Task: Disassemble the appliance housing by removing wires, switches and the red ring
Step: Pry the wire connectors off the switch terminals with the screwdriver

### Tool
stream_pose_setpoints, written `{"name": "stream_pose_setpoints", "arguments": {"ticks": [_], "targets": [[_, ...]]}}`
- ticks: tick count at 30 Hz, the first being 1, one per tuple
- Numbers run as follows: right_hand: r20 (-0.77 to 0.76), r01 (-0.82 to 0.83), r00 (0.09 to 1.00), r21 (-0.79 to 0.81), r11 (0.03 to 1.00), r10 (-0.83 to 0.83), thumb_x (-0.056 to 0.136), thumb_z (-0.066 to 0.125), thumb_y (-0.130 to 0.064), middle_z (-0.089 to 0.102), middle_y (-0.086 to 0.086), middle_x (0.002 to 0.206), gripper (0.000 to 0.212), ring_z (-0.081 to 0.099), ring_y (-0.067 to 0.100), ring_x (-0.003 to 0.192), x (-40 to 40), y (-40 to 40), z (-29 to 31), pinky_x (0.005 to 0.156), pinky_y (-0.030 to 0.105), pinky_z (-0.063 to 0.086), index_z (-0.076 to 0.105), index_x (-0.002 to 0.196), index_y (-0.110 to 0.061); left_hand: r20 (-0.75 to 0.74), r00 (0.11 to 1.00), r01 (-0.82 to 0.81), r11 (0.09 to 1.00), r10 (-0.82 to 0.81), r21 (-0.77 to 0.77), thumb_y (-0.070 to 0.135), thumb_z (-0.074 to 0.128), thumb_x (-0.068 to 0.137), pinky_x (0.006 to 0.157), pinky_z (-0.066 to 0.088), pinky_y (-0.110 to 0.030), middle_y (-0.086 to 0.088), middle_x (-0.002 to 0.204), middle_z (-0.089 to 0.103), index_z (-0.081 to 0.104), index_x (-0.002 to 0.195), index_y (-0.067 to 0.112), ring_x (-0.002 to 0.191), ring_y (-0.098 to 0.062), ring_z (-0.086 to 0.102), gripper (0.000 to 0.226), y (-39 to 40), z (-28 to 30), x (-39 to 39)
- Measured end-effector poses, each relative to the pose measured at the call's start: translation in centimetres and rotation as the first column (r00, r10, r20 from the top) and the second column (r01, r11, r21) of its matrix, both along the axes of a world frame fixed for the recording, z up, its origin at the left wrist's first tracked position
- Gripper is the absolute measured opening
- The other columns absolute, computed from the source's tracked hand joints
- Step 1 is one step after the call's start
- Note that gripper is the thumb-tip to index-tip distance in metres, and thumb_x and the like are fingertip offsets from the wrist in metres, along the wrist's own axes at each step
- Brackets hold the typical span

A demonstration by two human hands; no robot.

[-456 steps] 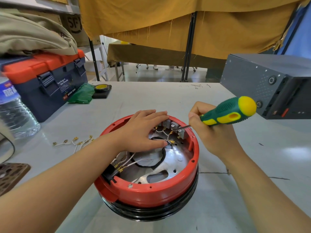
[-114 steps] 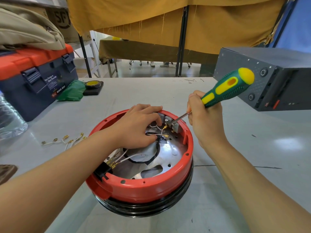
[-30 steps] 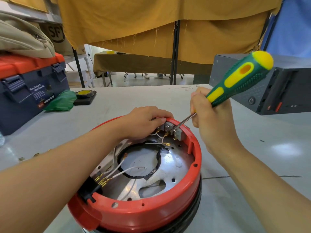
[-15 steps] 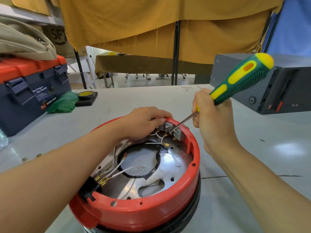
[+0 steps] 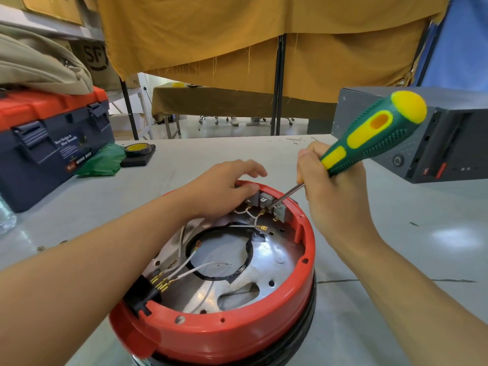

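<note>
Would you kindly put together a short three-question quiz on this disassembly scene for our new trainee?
1. True or false: the right hand grips the green and yellow screwdriver.
2. The screwdriver tip meets which part? A) the grey switches at the far inside of the red ring; B) the black connector block; C) the toolbox.
3. Fill in: the left hand rests at the ring's ____ rim, beside the switches.

Key: 1 true; 2 A; 3 far.
</note>
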State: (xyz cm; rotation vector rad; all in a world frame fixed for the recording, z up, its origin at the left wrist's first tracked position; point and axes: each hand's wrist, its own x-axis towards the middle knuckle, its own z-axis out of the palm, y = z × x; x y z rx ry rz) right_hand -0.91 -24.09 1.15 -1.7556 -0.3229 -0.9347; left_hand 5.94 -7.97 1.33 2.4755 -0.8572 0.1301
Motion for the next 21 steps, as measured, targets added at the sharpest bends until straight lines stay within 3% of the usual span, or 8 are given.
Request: {"name": "stream_pose_setpoints", "arguments": {"ticks": [2,4,8,11,14,21], "targets": [[0.013,0.001,1.000,-0.014,1.000,0.000,0.082,0.046,-0.018,0.030,-0.004,0.045,0.035,0.033,0.009,0.046,-0.1,0.0,0.0,0.046,0.018,0.028,0.039,0.057,0.006,0.069,0.997,-0.034,0.999,0.033,0.015,0.023,0.054,0.093,0.089,0.032,-0.020,0.010,0.117,0.054,0.054,0.112,0.030,0.113,-0.007,0.047,0.020,0.4,0.6,0.0],[0.022,-0.003,1.000,-0.024,1.000,0.004,0.082,0.046,-0.017,0.032,0.003,0.047,0.036,0.036,0.012,0.048,-0.1,-0.1,0.1,0.048,0.018,0.029,0.040,0.057,0.008,0.061,0.998,-0.029,0.994,0.022,0.109,0.022,0.057,0.090,0.084,0.031,-0.019,0.013,0.109,0.052,0.052,0.105,0.032,0.108,-0.008,0.048,0.018,1.1,1.5,0.0],[0.009,-0.044,0.999,-0.055,0.998,0.044,0.083,0.047,-0.017,0.035,0.008,0.050,0.036,0.037,0.010,0.050,-0.1,-0.6,0.4,0.047,0.014,0.030,0.043,0.060,0.010,-0.021,1.000,0.002,0.969,0.003,0.248,0.025,0.059,0.089,0.075,0.034,-0.013,0.018,0.111,0.052,0.047,0.118,0.037,0.098,-0.005,0.050,0.033,2.3,1.9,-0.8],[-0.021,-0.100,0.995,-0.080,0.992,0.098,0.088,0.050,-0.010,0.033,0.006,0.049,0.034,0.035,0.008,0.047,0.1,-1.2,0.4,0.046,0.011,0.029,0.043,0.064,0.013,0.040,0.999,-0.018,0.961,0.007,0.277,0.027,0.057,0.091,0.087,0.032,-0.020,0.012,0.127,0.049,0.042,0.134,0.035,0.107,-0.007,0.045,0.047,2.2,1.1,-1.3],[-0.050,-0.143,0.989,-0.073,0.987,0.140,0.085,0.048,-0.016,0.034,-0.005,0.047,0.035,0.035,0.006,0.046,0.3,-1.8,0.5,0.046,0.010,0.029,0.044,0.065,0.012,0.085,0.996,-0.047,0.953,0.022,0.301,0.032,0.055,0.092,0.103,0.029,-0.028,0.009,0.137,0.041,0.036,0.140,0.038,0.122,-0.014,0.039,0.052,1.9,0.5,-1.6],[-0.063,-0.198,0.979,-0.097,0.976,0.192,0.085,0.048,-0.019,0.033,-0.006,0.047,0.038,0.035,0.006,0.047,0.5,-2.0,0.5,0.048,0.010,0.030,0.043,0.064,0.012,0.097,0.995,-0.066,0.946,0.037,0.316,0.035,0.055,0.092,0.104,0.031,-0.031,0.009,0.137,0.041,0.037,0.140,0.040,0.121,-0.014,0.039,0.051,2.1,0.6,-1.8]]}}
